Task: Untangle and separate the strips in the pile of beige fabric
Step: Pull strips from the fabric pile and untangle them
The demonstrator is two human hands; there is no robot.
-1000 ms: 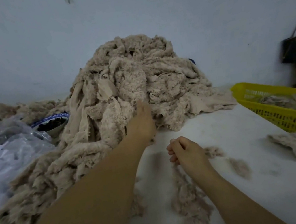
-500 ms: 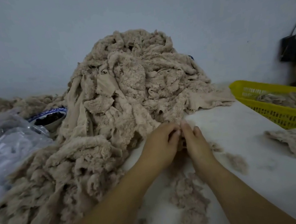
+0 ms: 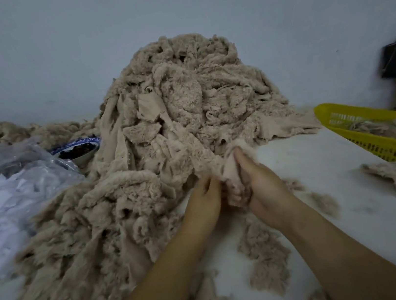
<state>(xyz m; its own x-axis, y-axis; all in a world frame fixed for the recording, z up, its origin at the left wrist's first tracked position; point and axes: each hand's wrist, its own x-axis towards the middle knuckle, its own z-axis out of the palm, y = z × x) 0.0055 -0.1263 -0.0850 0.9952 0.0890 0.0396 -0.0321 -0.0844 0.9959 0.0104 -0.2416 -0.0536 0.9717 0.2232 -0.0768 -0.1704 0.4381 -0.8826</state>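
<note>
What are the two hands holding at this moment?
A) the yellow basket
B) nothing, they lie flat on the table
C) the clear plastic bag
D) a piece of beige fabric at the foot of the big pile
D: the left hand and the right hand both grip one beige fabric piece at the near edge of the pile.

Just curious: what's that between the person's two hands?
A beige fabric strip, held by the left hand and right hand, joined to the pile; head view.
</note>
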